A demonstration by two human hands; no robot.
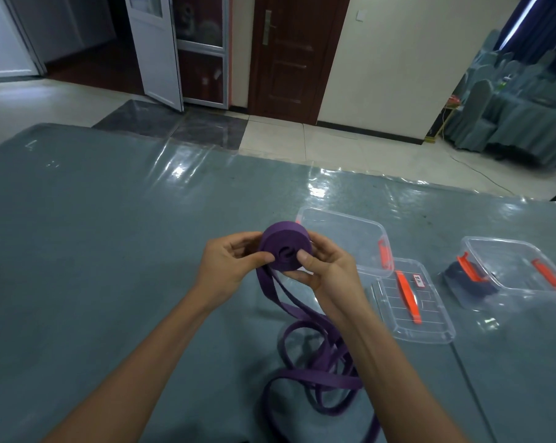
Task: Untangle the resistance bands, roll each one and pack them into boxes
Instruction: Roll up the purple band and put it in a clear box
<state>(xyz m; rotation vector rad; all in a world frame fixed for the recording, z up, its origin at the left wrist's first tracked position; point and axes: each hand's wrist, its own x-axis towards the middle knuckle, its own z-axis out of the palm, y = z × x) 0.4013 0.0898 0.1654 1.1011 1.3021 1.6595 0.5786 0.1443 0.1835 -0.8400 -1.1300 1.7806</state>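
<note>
one wide-angle view, worn on the person's head, faces forward and down over the table (94, 251). the left hand (228, 266) and right hand (328, 270) are close, just below centre; a brown door (297, 55) stands far off at 12 o'clock.

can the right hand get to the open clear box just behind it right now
Probably yes: the clear box lies just beyond the right hand, uncovered, nothing between. But that hand holds the purple band roll, whose tail trails on the table.
</note>
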